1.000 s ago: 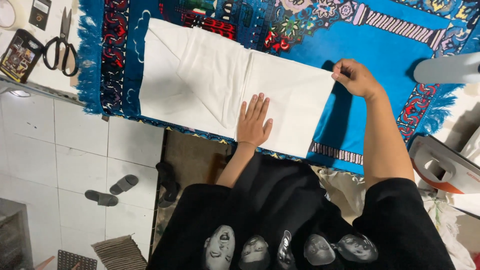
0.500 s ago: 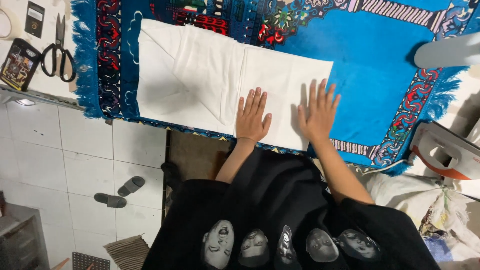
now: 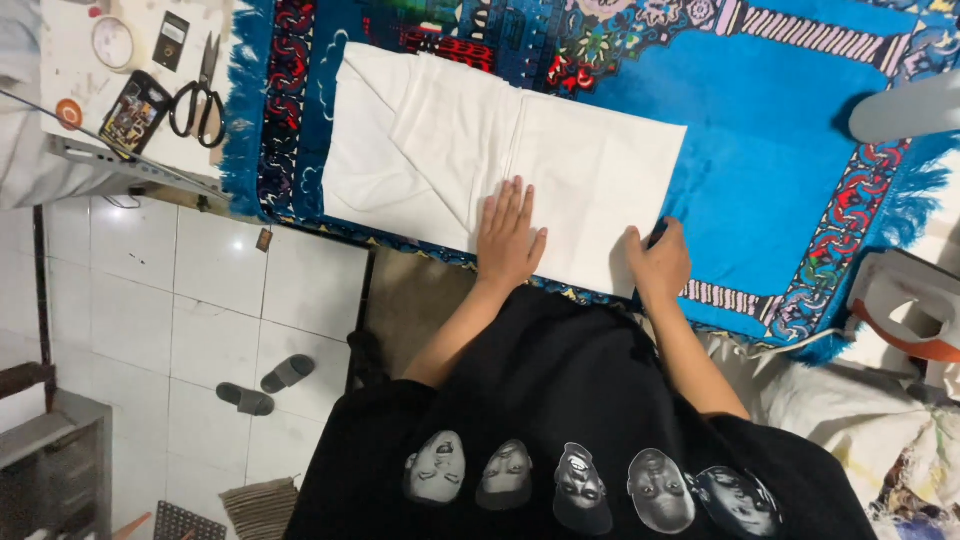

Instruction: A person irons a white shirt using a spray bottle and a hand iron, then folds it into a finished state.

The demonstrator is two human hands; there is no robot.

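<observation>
White cotton, a folded rectangular cloth [image 3: 500, 150], lay flat on a bright blue patterned rug [image 3: 780, 150] that covered the work surface. The cloth's long axis ran left to right across the person's front, with a diagonal fold showing on its left part and a straight seam near its middle.

The person's left hand [image 3: 508, 235] rested palm down on the near edge of the cloth, about midway along it, fingers spread and straight, gripping nothing. The right hand [image 3: 658, 262] sat at the cloth's near right corner, fingers curled in; it seemed to pinch that corner, though the pinch itself was hidden under the hand. So the right hand was the nearer one to the cloth's right end, and the rest of the cloth stretched away from it to the left and away from the person's body.

Well apart, on a pale side table [image 3: 75, 95] past the rug's left fringe, lay black-handled scissors [image 3: 197, 95] and a roll of tape [image 3: 112, 42]. A clothes iron with an orange trim [image 3: 905, 310] stood off to the right.
</observation>
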